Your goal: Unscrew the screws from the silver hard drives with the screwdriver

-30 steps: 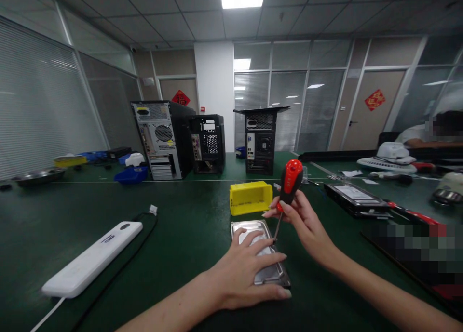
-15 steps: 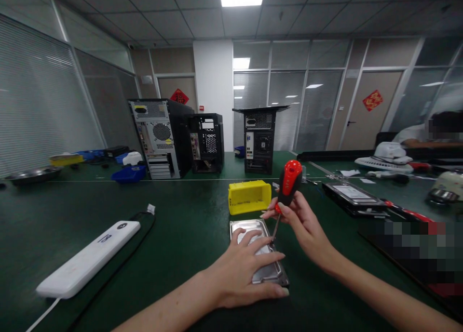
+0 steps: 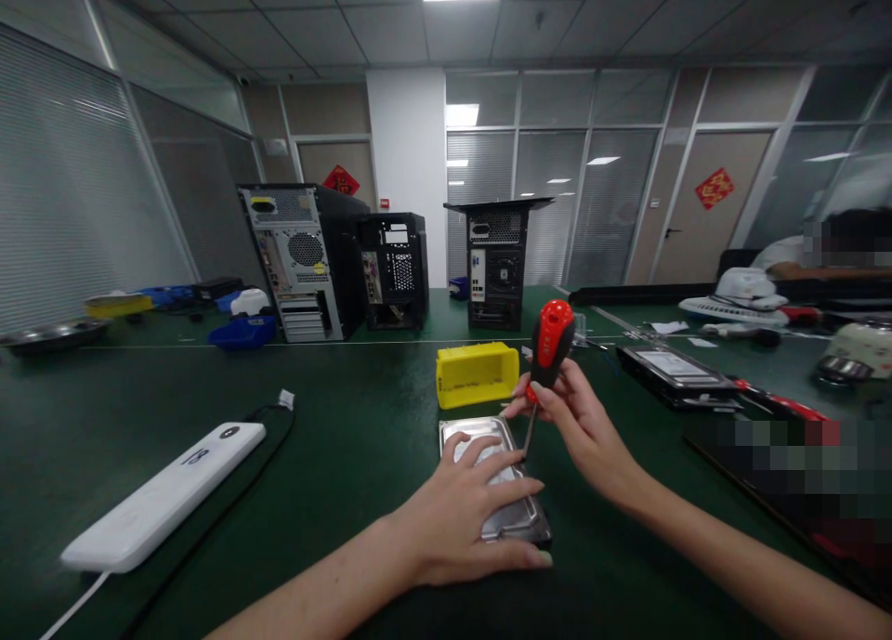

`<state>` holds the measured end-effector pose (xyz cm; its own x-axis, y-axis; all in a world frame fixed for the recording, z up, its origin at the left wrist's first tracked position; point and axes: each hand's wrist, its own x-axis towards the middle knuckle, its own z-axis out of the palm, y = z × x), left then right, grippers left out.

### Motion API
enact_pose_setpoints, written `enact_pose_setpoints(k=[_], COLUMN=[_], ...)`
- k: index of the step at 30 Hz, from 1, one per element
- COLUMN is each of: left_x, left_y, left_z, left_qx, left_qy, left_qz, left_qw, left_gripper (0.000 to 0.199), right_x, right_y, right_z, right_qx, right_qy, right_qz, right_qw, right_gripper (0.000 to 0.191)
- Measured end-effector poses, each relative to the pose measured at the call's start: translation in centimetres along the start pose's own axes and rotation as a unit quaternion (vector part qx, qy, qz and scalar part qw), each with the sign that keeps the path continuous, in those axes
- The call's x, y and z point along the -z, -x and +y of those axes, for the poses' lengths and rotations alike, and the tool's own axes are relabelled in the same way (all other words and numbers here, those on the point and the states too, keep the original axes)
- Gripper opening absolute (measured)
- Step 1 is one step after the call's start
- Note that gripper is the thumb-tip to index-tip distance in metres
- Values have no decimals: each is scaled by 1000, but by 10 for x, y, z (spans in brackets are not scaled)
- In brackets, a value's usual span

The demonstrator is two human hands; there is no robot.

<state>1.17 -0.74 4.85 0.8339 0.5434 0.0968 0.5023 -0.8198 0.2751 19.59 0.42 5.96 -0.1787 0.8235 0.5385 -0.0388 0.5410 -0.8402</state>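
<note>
A silver hard drive point(image 3: 512, 512) lies flat on the green table in front of me. My left hand point(image 3: 466, 510) rests across its top with the fingers spread, the thumb along the near end; much of the drive is hidden beneath it. In my right hand point(image 3: 575, 417) is a red and black screwdriver point(image 3: 554, 338), pinched low on the handle and held almost upright. Its shaft slants down to the drive's right edge, beside my left fingertips. Whether the tip sits in a screw I cannot tell. Just beyond the drive stands a yellow bin point(image 3: 478, 394), tipped on its side.
Computer cases point(image 3: 341, 259) stand at the back, one more point(image 3: 494, 268) behind the bin. To the left lies a white power strip point(image 3: 167, 491) with cables. Another drive point(image 3: 675, 371) and a red-handled tool point(image 3: 784, 403) are on the right. A person point(image 3: 787, 250) sits far right.
The whole view has shifted slightly. Both hands, the screwdriver and the hard drive keep nearly the same places relative to each other.
</note>
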Motion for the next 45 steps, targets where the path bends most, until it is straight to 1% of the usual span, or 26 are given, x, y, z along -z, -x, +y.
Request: enact_pose_setpoints(k=[9,13,21,23,25,26,28,29,30,32,33,34,36,38,39,42,45], left_x=[-3,-2,-3,-3,-3,-3,-3,-4,-5,-7,-8,-9,-9,-9,-9,-9,-10], left_y=[0,0,0,0,0,0,0,0,0,-1,-1,-1,-2,-2,-2,-1,-1], left_z=[-2,-2,-1,-1,-1,-1,-1,-2,-2,-3,-3,-4,-3,-2,-2,0,0], left_qx=[-16,-15,-17,-19,-20,-20,-22,-24,-25,-27,-27,-25,-22,-18,-16,-11,-9], left_qy=[-16,-8,-14,-13,-11,-10,-12,-15,-18,-24,-27,-30,-35,-37,-37,-36,-38], left_qz=[15,12,20,24,25,27,31,31,31,29,28,29,29,25,23,21,24], left_qw=[1000,1000,1000,999,999,999,999,999,999,999,999,999,999,999,999,999,999], left_gripper=[64,65,64,64,64,64,64,64,63,61,60,59,58,58,58,57,57], right_x=[0,1,4,8,18,24,41,49,57,70,75,78,79,77,76,72,66], right_y=[1,-1,-1,-4,-6,-7,-5,-2,3,15,23,30,41,48,49,51,52], right_z=[1,0,2,2,3,5,11,15,21,33,39,44,51,55,57,57,53], right_qx=[7,7,4,12,13,8,-8,-15,-23,-63,-73,-80,-80,-60,-47,-4,48], right_qy=[28,33,41,61,121,172,299,358,403,445,459,477,527,571,585,601,609], right_qz=[-4,-3,12,22,37,44,42,23,-13,-66,-84,-89,-75,-63,-62,-56,-67], right_qw=[1000,999,999,998,992,984,953,933,915,891,881,871,843,816,807,797,789], right_gripper=[24,25,25,25,33,40,51,51,47,41,40,40,39,37,35,29,31])
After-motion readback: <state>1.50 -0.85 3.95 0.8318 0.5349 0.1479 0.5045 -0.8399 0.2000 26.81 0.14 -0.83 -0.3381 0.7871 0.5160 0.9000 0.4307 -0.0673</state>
